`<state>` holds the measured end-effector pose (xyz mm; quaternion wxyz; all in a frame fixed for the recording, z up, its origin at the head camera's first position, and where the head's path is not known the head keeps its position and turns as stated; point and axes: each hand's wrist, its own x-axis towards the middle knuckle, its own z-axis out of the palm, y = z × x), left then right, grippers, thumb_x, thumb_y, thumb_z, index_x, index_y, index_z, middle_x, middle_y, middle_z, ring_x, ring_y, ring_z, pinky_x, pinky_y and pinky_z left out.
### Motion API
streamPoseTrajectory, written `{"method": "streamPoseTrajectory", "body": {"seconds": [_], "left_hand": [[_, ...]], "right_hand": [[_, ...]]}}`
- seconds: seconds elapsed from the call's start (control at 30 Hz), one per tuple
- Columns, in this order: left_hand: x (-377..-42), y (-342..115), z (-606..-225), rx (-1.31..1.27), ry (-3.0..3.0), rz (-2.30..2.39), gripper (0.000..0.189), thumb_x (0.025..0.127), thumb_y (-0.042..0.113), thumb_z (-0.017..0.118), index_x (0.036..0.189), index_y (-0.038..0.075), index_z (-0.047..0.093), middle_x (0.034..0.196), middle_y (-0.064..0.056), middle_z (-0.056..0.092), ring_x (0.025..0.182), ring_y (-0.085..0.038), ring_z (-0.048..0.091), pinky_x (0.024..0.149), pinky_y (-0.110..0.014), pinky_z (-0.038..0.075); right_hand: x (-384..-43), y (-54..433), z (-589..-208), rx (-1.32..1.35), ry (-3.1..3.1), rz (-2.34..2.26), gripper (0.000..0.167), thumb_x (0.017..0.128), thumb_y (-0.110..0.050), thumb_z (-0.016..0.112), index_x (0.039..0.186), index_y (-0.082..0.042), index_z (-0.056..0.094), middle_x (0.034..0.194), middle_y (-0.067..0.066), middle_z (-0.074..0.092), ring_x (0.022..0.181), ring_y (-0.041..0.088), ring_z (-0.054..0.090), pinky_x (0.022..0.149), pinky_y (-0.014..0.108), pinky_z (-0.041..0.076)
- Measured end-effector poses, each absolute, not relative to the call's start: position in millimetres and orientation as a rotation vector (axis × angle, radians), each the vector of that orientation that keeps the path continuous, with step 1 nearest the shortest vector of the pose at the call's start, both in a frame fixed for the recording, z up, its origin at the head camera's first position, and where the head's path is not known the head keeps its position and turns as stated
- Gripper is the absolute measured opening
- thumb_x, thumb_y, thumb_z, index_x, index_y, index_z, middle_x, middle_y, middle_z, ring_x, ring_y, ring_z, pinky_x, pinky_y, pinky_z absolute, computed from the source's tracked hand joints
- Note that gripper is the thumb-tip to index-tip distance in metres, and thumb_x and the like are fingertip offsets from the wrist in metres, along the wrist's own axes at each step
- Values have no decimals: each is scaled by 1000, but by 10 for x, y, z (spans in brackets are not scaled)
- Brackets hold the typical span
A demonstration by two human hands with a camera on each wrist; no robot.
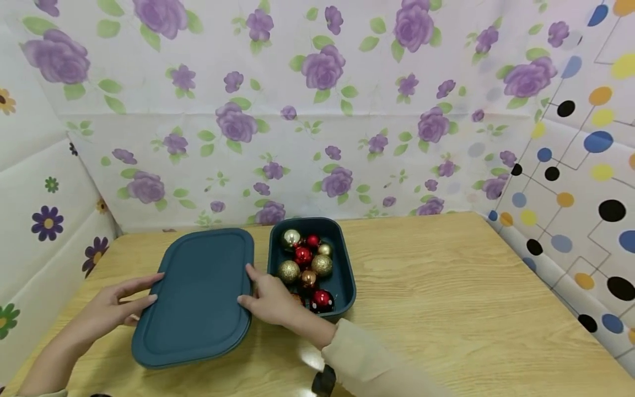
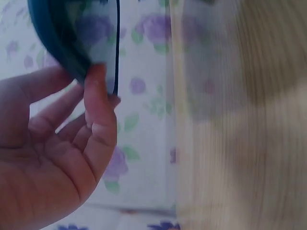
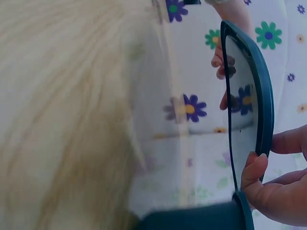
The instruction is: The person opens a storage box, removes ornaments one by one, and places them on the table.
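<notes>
A dark teal lid (image 1: 193,298) with rounded corners is held between both hands, raised off the table. My left hand (image 1: 101,311) grips its left edge, thumb and fingers on opposite faces, as the left wrist view also shows. On the opposite edge, my right hand (image 1: 273,298) pinches the rim; the right wrist view shows the lid's (image 3: 266,100) glossy, reflecting underside. Just right of the lid stands an uncovered teal box (image 1: 349,281) holding several ball ornaments: glittery gold (image 1: 322,265), red (image 1: 303,255) and silvery (image 1: 291,238). The right hand overlaps the box's near left corner in the head view.
The wooden table (image 1: 446,298) stretches to the right of the box. Floral cloth (image 1: 317,143) walls off the back, and a dotted cloth (image 1: 585,220) hangs along the right side. A small black object (image 1: 324,380) shows beneath the right forearm.
</notes>
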<state>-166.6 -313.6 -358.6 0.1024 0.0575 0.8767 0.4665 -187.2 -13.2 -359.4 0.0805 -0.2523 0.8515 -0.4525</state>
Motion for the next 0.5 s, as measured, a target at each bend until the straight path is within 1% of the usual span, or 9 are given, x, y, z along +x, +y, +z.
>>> {"method": "streamPoseTrajectory", "body": {"seconds": [0.03, 0.1, 0.13, 0.17, 0.23, 0.27, 0.3, 0.37, 0.5], "left_hand": [[-1654, -3199, -3606, 177, 2578, 1370, 53, 94, 27, 51, 142, 9, 35, 139, -23, 33, 87, -13, 63, 68, -34, 53], [-1640, -3317, -3646, 178, 2562, 1356, 51, 94, 25, 52, 141, 12, 37, 133, -2, 43, 85, -11, 64, 68, -33, 53], [-1639, -3368, -3664, 178, 2556, 1345, 50, 94, 25, 52, 141, 14, 38, 130, 5, 43, 86, -10, 63, 68, -33, 53], [-1642, -3412, -3678, 176, 2544, 1340, 50, 94, 24, 53, 140, 15, 38, 128, 9, 42, 87, -11, 63, 68, -33, 53], [-1658, -3474, -3708, 163, 2520, 1327, 51, 93, 26, 53, 141, 16, 38, 131, 3, 42, 90, -13, 63, 69, -33, 53], [-1670, -3497, -3720, 147, 2509, 1323, 51, 93, 26, 53, 141, 16, 38, 132, 1, 42, 91, -14, 62, 70, -33, 52], [-1682, -3514, -3734, 140, 2498, 1318, 52, 93, 27, 53, 141, 16, 38, 137, -11, 39, 93, -17, 62, 70, -33, 52], [-1702, -3536, -3763, 125, 2473, 1307, 52, 93, 28, 53, 141, 16, 37, 139, -31, 26, 95, -22, 61, 71, -35, 52], [-1753, -3556, -3824, 99, 2425, 1307, 48, 93, 28, 53, 139, 22, 41, 138, -39, 20, 94, -24, 60, 72, -36, 53]], "right_hand": [[-1853, -183, -3608, -754, 2553, -1338, 62, 88, -12, 60, 140, 3, 29, 104, 24, 62, 36, 5, 32, 54, 15, 40], [-1810, -281, -3626, -727, 2544, -1328, 62, 88, -12, 59, 141, 2, 29, 131, 24, 45, 36, 7, 35, 65, 15, 44], [-1792, -328, -3636, -707, 2543, -1316, 62, 89, -13, 59, 141, 0, 28, 138, 24, 36, 38, 9, 39, 76, 16, 44], [-1777, -370, -3644, -690, 2548, -1300, 62, 89, -14, 59, 142, -1, 29, 145, 21, 24, 48, 9, 50, 85, 18, 42], [-1763, -446, -3662, -649, 2561, -1262, 61, 90, -16, 58, 142, -4, 29, 147, 18, 22, 79, 14, 63, 97, 22, 36], [-1761, -479, -3670, -636, 2569, -1247, 60, 90, -17, 57, 142, -5, 29, 147, 18, 22, 96, 17, 61, 97, 23, 37], [-1763, -508, -3683, -627, 2577, -1235, 59, 90, -17, 57, 142, -5, 30, 146, 18, 23, 107, 20, 56, 95, 22, 39], [-1775, -555, -3701, -615, 2591, -1216, 56, 91, -16, 56, 140, -4, 33, 145, 19, 26, 110, 24, 55, 82, 21, 46], [-1812, -619, -3742, -576, 2614, -1208, 49, 91, -14, 55, 136, -4, 40, 140, 19, 35, 101, 26, 60, 64, 18, 42]]}}
